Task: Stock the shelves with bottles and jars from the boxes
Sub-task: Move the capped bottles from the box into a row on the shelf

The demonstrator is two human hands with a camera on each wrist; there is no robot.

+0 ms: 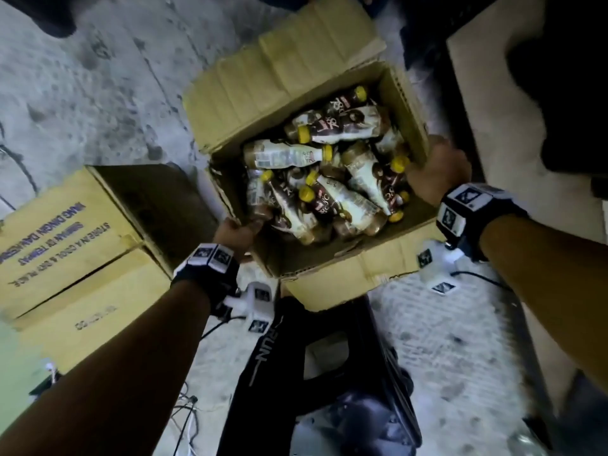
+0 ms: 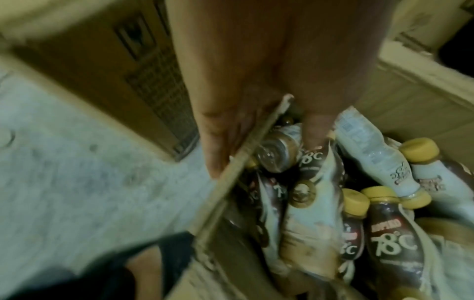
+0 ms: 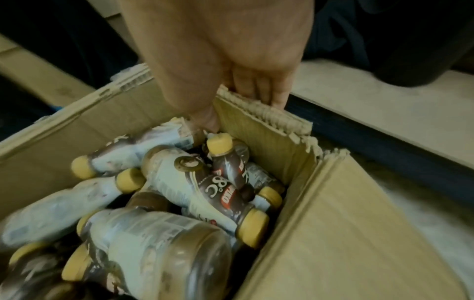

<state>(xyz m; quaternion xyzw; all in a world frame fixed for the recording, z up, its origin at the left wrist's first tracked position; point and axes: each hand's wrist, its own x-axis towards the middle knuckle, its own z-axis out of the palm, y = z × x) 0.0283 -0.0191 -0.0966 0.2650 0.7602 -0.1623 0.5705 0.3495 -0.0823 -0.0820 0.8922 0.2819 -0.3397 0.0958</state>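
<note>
Each bare forearm wore a black wrist strap [image 1: 210, 278] carrying white blocks printed with square black markers [image 1: 460, 205], thin cables [image 1: 477, 274] trailing off, above black trousers [image 1: 263, 357] lettered "RUN".

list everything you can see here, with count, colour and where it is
open cardboard box: one, tan, flaps folded out, centre of the floor
bottles: a jumbled pile, exact count unclear, brown and white labels with yellow caps, lying on their sides inside the open cardboard box
closed cartons: at least two, tan with dark print, on the floor left of the open box
floor: grey, rough, under everything
cables: several, white and dark, on the floor near the bottom
wrist bands: two, black with white marker blocks, one on each wrist
left hand: grips the box's near-left wall
right hand: grips the box's right wall
</note>
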